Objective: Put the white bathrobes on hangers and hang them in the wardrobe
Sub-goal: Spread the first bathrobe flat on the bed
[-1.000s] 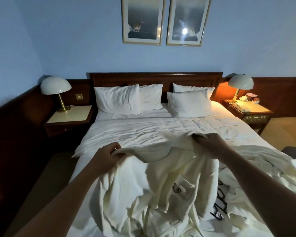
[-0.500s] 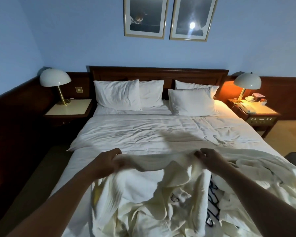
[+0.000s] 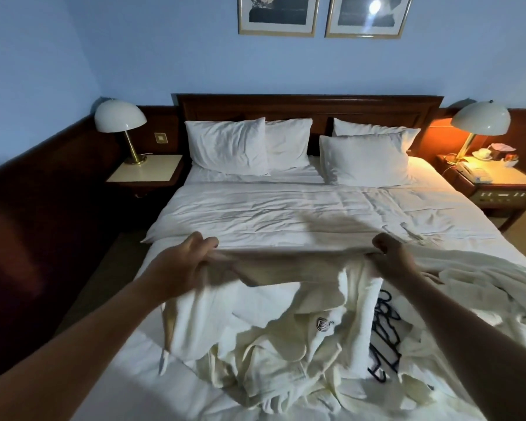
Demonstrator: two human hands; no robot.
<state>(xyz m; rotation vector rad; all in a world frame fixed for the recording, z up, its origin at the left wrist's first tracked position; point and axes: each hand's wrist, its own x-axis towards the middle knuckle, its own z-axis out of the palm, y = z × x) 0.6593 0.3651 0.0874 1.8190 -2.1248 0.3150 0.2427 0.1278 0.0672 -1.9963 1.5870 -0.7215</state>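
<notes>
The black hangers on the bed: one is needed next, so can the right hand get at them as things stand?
Probably, though not yet: the right hand grips the bathrobe by its top edge and must let go first. The hangers lie mostly uncovered on the bed, just beneath that forearm.

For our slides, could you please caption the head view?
Left hand and right hand hold a bathrobe taut over the bed.

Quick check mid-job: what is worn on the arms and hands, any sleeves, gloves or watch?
The left hand and right hand are ungloved, no rings visible. The left forearm and right forearm are bare to the frame edge: no sleeve, watch or band.
</notes>
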